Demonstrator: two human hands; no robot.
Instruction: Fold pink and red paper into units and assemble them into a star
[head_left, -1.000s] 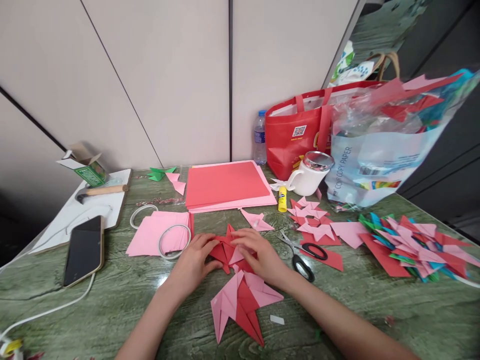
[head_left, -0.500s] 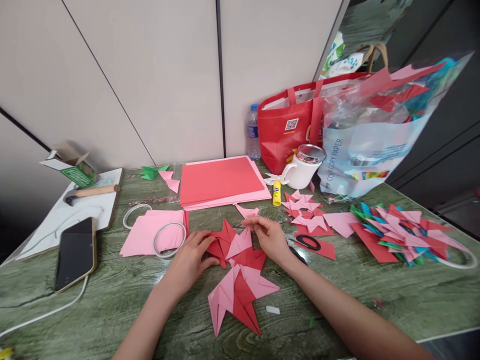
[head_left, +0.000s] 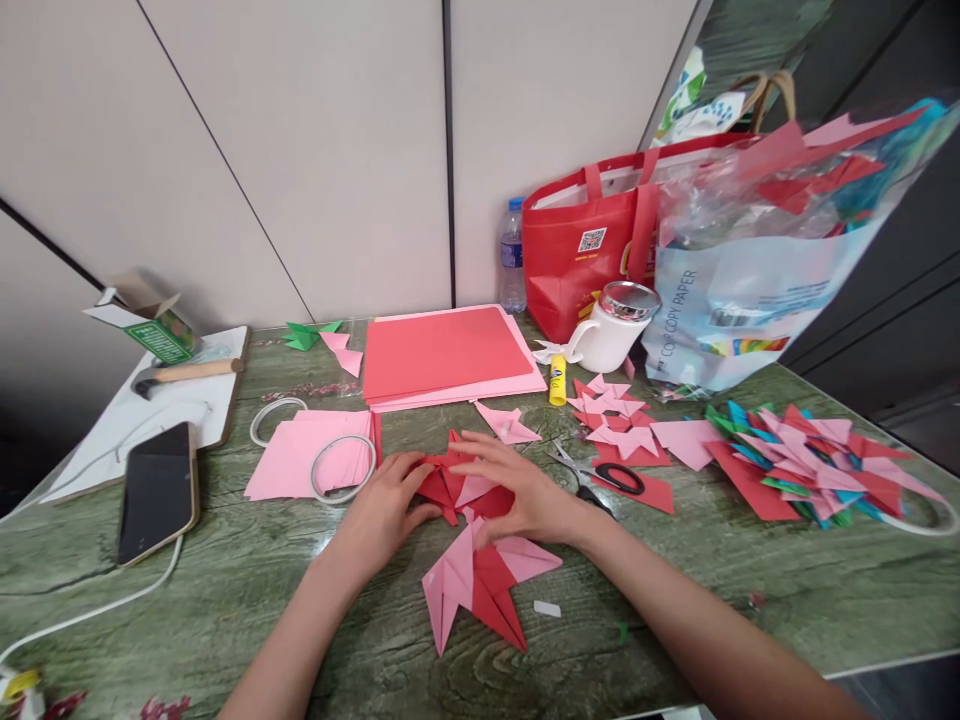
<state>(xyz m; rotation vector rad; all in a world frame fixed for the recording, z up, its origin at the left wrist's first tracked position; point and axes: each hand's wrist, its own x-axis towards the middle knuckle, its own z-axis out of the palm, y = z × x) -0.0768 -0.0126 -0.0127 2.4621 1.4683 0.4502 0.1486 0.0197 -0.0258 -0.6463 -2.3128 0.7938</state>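
A folded red and pink paper star (head_left: 454, 488) lies on the table between my hands, partly covered by them. My left hand (head_left: 385, 508) pinches its left side, thumb below and fingers above. Over its right part hovers my right hand (head_left: 517, 490), open, with thumb and fingers spread; whether it touches the paper is hard to see. Nearer to me, a second pink and red folded star (head_left: 484, 585) lies flat, its upper tip close under the right thumb. Just beyond my right hand sits a small pink folded piece (head_left: 508, 424).
Scissors (head_left: 611, 478) lie right of my right hand. Pink sheets (head_left: 285, 455) with a tape roll (head_left: 341, 492) are at left, a phone (head_left: 157, 495) farther left. Behind stand large red sheets (head_left: 450, 355), a glue stick (head_left: 557, 382) and a mug (head_left: 611, 340). Folded stars (head_left: 817, 465) pile up at right.
My right hand has moved left and spread over the star, leaving its upper right point and uncovering the small pink piece and scissors blades. My left hand stays at the star's left side.
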